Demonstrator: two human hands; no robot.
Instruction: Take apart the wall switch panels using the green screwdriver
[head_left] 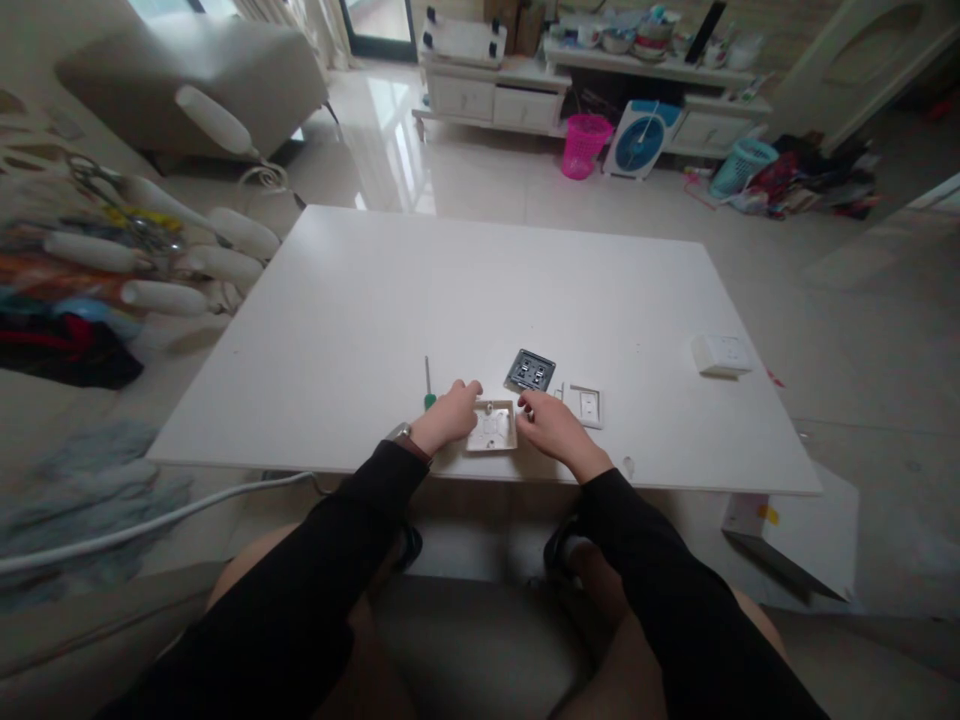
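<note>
A shallow white mounting box (492, 430), its hollow side up, lies near the table's front edge between my hands. My left hand (452, 412) is at its left rim, fingers curled and seeming to grip the edge. Just right of the box, my right hand (553, 427) has its fingers bent together, and what they may hold is too small to make out. Beyond it lies a dark socket insert (531, 370) with metal parts showing. A white socket faceplate (588, 406) lies to the right of my right hand. The green-handled screwdriver (429, 385) is beyond my left wrist.
The white table (450, 280) spreads out ahead. Another white socket box (721, 356) stands near its right edge. A white lamp with several shades (217, 120) crowds the left corner. On the floor beyond are a pink basket (585, 148) and a blue fan (637, 140).
</note>
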